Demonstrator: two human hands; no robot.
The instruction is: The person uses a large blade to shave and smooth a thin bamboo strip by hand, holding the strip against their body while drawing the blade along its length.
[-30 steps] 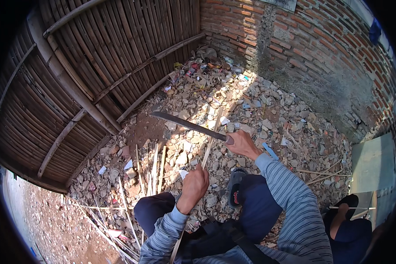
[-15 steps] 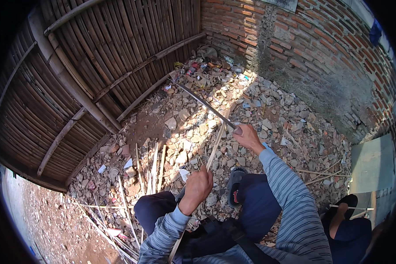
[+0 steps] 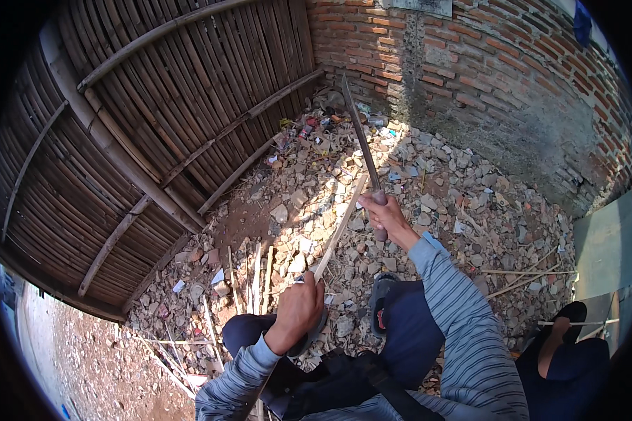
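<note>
My right hand (image 3: 388, 219) is closed round the handle of a machete (image 3: 361, 140), whose long dark blade points up and away toward the brick wall. Between my knees my left hand (image 3: 298, 309) grips a pale bamboo strip (image 3: 340, 228). The strip slants up from that fist, and its far end lies near the machete's handle, left of my right hand. Whether blade and strip touch there I cannot tell. The strip's lower part is hidden behind my left hand and sleeve.
Several more bamboo strips (image 3: 258, 277) lie left of my knee on the stony rubble (image 3: 309, 182). A bamboo-slat wall (image 3: 168, 91) rises at left, a brick wall (image 3: 484, 77) behind. At the lower right sits another person (image 3: 569, 354), beside a pale panel (image 3: 607, 245).
The machete has swung from pointing up-left to nearly upright, lifting off the strip. My left hand has shifted slightly left and down, still holding the strip. The view has tilted a little.
</note>
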